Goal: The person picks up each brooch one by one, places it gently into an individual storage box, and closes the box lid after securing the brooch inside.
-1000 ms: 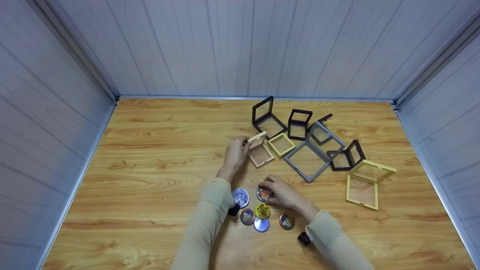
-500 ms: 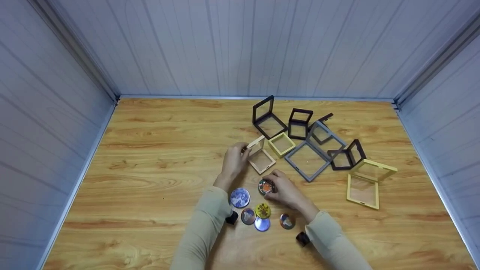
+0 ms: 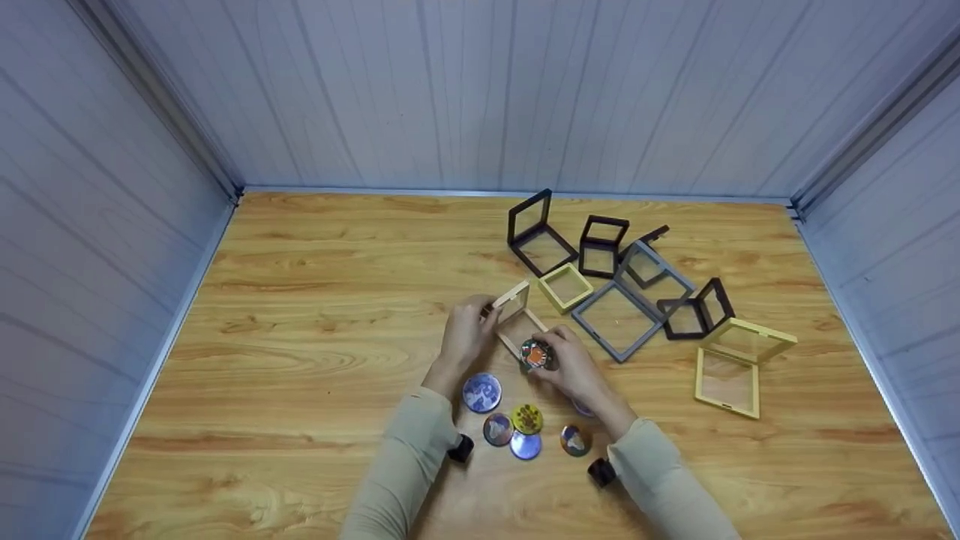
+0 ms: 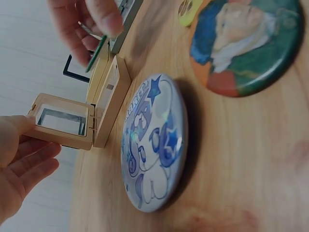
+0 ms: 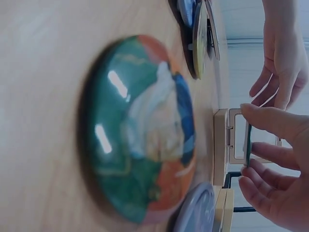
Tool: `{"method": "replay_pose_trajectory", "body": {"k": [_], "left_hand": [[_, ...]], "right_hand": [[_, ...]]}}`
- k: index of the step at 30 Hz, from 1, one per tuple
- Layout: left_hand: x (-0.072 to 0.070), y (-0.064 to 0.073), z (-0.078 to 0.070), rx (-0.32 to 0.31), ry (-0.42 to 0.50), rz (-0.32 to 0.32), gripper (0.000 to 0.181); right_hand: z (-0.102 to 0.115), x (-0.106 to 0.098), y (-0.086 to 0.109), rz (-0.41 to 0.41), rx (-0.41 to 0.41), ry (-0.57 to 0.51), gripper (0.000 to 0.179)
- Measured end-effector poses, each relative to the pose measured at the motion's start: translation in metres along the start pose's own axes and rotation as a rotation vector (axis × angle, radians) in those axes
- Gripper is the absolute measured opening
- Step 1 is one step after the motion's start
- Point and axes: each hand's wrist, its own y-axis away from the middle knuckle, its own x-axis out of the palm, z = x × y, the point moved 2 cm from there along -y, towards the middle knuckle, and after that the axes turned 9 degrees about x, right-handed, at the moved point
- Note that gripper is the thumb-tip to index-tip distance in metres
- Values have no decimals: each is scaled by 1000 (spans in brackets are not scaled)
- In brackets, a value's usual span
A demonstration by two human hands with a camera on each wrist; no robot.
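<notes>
My left hand (image 3: 463, 334) pinches the raised lid of a small beige hinged display frame (image 4: 60, 121), whose lower half lies flat on the table. Between the thumb and fingers of my right hand (image 3: 579, 369) is a round button badge (image 3: 534, 352) with an orange-red and green picture. Seen in the head view, that badge covers the near corner of the frame. Edge-on in the right wrist view, the held badge (image 5: 248, 142) appears thin and green-rimmed. Near my left wrist lies a blue-and-white cartoon badge (image 4: 154, 142).
Several badges lie nearer me, among them a yellow one (image 3: 527, 418), a bluish one (image 3: 526, 445) and a portrait badge (image 3: 575, 440). Beyond and right stand a small yellow frame (image 3: 566, 288), a large grey frame (image 3: 618, 321), dark frames (image 3: 543, 250) and an open yellow frame (image 3: 727, 380).
My right hand has carried the badge up and away from the other badges to the beige frame. The left hand has drawn that frame slightly toward me, lid still raised.
</notes>
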Motion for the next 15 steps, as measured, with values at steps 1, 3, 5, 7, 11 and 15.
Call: {"method": "replay_pose_trajectory", "body": {"k": [1,3,5,7,11,15], "left_hand": [[0,1,-1,-7,1,2,13],[-1,3,-1,-24,4,5,14],[-1,6,-2,-29,1,6,14],[-1,8,-3,-25,-2,4,15],[-2,11,-4,1,-9,-12,14],[-2,15,-6,18,-8,-20,14]], "right_hand": [[0,0,-1,-4,8,-8,53],[1,0,-2,-12,26,-24,53],[2,1,-3,-23,30,-43,53],[3,1,-4,-37,29,-54,53],[4,3,-8,-69,9,-55,52],[4,6,-11,-80,12,-44,52]]}}
